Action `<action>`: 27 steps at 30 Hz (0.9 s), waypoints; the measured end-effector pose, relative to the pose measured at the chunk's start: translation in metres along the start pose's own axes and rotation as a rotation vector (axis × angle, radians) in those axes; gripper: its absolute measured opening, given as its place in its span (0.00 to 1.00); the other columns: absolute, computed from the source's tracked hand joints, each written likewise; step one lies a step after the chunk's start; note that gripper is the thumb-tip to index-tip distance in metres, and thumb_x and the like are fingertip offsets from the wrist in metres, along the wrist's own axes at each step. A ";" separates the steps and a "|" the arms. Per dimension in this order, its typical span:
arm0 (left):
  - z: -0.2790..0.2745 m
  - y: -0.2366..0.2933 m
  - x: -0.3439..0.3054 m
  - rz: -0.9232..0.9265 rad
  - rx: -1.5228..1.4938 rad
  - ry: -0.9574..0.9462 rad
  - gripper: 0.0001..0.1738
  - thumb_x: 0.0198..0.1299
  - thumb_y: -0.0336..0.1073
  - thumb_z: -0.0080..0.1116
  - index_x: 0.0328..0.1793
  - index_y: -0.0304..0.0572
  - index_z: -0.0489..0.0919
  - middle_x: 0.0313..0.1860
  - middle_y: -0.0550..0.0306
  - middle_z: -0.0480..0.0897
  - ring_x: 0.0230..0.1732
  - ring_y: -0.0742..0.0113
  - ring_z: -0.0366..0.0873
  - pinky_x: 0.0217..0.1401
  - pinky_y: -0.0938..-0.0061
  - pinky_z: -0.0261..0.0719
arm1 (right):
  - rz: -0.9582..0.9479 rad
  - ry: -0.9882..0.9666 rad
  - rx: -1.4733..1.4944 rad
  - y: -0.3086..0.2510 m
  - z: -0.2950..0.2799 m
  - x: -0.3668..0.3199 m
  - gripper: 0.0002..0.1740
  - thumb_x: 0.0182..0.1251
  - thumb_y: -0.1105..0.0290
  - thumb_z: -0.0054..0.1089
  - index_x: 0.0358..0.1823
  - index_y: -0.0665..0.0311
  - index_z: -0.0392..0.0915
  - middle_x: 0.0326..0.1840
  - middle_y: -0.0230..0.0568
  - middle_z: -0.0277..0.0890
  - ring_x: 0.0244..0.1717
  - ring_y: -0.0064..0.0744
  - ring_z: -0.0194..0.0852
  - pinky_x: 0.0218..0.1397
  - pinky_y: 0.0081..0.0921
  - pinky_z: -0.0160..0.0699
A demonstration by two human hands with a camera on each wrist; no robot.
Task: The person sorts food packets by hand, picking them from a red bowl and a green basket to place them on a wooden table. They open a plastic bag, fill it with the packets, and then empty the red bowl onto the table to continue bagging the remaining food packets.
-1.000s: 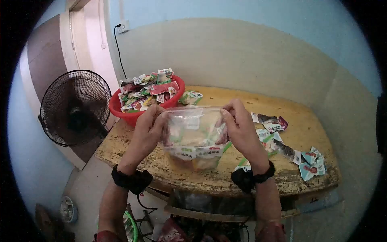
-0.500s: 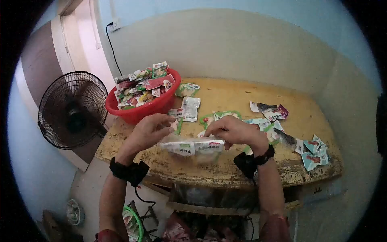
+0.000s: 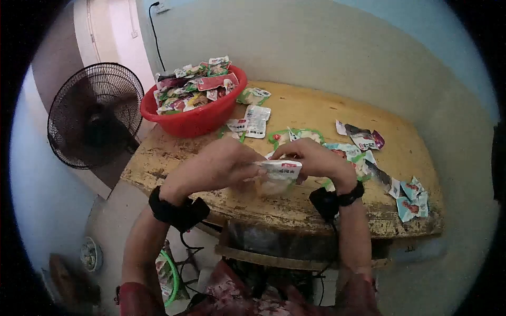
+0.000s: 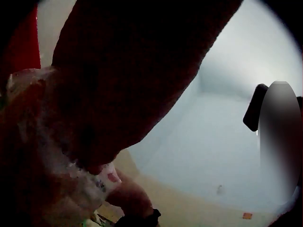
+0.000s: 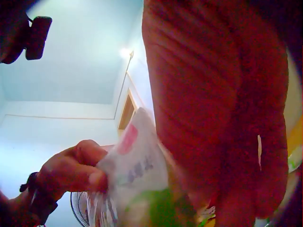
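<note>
Both hands meet over a clear plastic bag with white-topped food packets [image 3: 283,169] inside, held above the table's front part. My left hand [image 3: 221,163] pinches the bag's left side, its thumb against the packet in the right wrist view. On the other side my right hand [image 3: 313,160] has its fingers bent round the bag's right edge; its fingertips are partly hidden. In the left wrist view the crumpled clear plastic [image 4: 52,142] lies against the dark left hand. The white packet corner [image 5: 137,161] with a red mark stands between both hands.
A red basin [image 3: 195,122] heaped with packets stands at the table's back left. Loose packets [image 3: 257,121] lie behind the hands, and several more [image 3: 412,200] at the right. A black fan [image 3: 95,116] stands left of the table, a green-rimmed container [image 3: 173,279] below.
The hands have come closer together, the left moving right along the bag. The bag's upright, stretched top has folded down. The head view has tilted downward.
</note>
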State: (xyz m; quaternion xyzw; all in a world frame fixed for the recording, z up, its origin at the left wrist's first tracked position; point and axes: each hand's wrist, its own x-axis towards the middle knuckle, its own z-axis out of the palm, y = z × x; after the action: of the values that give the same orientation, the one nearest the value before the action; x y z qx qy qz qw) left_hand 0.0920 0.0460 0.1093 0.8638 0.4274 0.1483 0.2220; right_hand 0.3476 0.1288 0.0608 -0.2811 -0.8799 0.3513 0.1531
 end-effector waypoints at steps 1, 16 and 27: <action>0.001 -0.003 -0.001 0.033 0.002 0.032 0.18 0.71 0.43 0.63 0.55 0.34 0.85 0.33 0.48 0.87 0.34 0.60 0.84 0.42 0.63 0.82 | 0.087 0.026 0.037 -0.003 0.001 0.000 0.20 0.64 0.75 0.60 0.59 0.64 0.81 0.41 0.35 0.83 0.32 0.26 0.82 0.32 0.27 0.84; -0.004 -0.068 -0.199 -0.267 -0.606 0.582 0.15 0.69 0.37 0.65 0.53 0.32 0.87 0.37 0.60 0.88 0.38 0.75 0.80 0.43 0.74 0.78 | 0.406 0.042 -0.093 0.016 0.032 0.028 0.21 0.81 0.54 0.54 0.60 0.63 0.79 0.44 0.44 0.81 0.38 0.29 0.82 0.40 0.30 0.81; 0.077 -0.109 -0.449 -1.055 -0.553 1.114 0.18 0.73 0.43 0.60 0.45 0.31 0.86 0.36 0.70 0.84 0.37 0.83 0.75 0.39 0.80 0.72 | 0.639 0.054 -0.209 0.007 0.045 0.043 0.11 0.82 0.62 0.53 0.50 0.63 0.76 0.44 0.34 0.77 0.46 0.23 0.72 0.52 0.25 0.72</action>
State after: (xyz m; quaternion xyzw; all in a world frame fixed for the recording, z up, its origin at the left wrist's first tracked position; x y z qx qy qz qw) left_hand -0.2121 -0.2763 -0.0418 0.2622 0.7736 0.5322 0.2226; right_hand 0.2949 0.1354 0.0275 -0.5660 -0.7743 0.2816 0.0290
